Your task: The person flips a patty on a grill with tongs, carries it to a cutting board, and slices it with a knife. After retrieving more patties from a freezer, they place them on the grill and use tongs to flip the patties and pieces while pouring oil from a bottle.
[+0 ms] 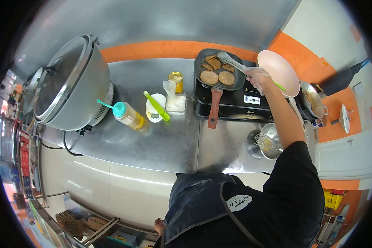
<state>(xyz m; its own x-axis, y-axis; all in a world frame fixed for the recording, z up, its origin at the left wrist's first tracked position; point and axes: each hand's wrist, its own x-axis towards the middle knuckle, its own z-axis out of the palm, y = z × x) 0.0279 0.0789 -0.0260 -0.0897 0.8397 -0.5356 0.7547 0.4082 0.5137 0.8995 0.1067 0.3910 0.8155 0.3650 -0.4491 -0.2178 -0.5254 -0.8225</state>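
Note:
My right hand [258, 78], in a clear plastic glove, is closed around a grey tongs-like utensil [231, 61] with a green end showing behind the hand. Its grey head reaches over the square dark frying pan [215, 84], at the browned pieces. In the pan lie several browned pieces [213, 63] at the back and two paler round patties [209, 77] in front. The pan sits on a black portable gas stove [231, 105], its reddish-brown handle [214, 108] pointing toward me. Low beside my apron hangs my left hand [159, 225], partly hidden, fingers loosely apart with nothing visible in them.
A pink pan [279, 70] stands right of the stove, near a pot [314, 99]. A metal bowl [272, 131] holds a whisk [265, 141]. Leftward are a tin [176, 78], a container of white powder [178, 105], a scale [150, 109], an oil bottle [130, 115] and a large cooker [82, 78].

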